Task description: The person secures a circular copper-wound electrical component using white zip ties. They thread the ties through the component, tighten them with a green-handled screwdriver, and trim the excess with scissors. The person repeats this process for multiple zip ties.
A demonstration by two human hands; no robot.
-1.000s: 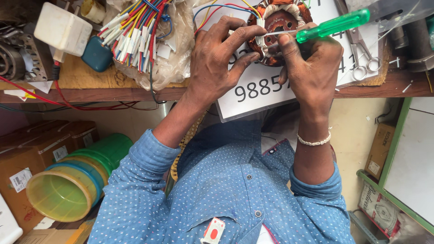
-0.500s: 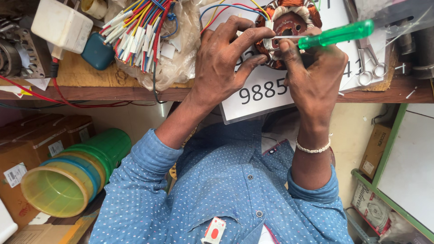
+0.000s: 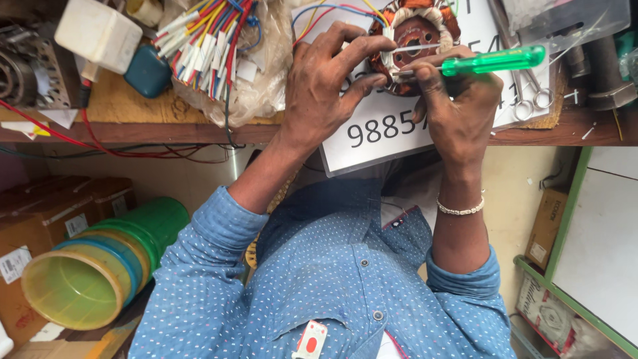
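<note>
Seen from above, a wooden workbench (image 3: 119, 110) runs across the top of the frame, with stacked plastic tubs (image 3: 86, 272) at eight o'clock and a bundle of coloured wires (image 3: 206, 40) at eleven. At one o'clock a copper-wound motor coil (image 3: 419, 33) sits on a white card (image 3: 379, 143), now nearer the frame's centre than a second ago as the view has shifted. The left hand (image 3: 325, 86) steadies the coil, fingers spread on its rim, while the right hand (image 3: 458, 106) stays clamped on a green-handled screwdriver (image 3: 492, 62), its tip at the windings.
</note>
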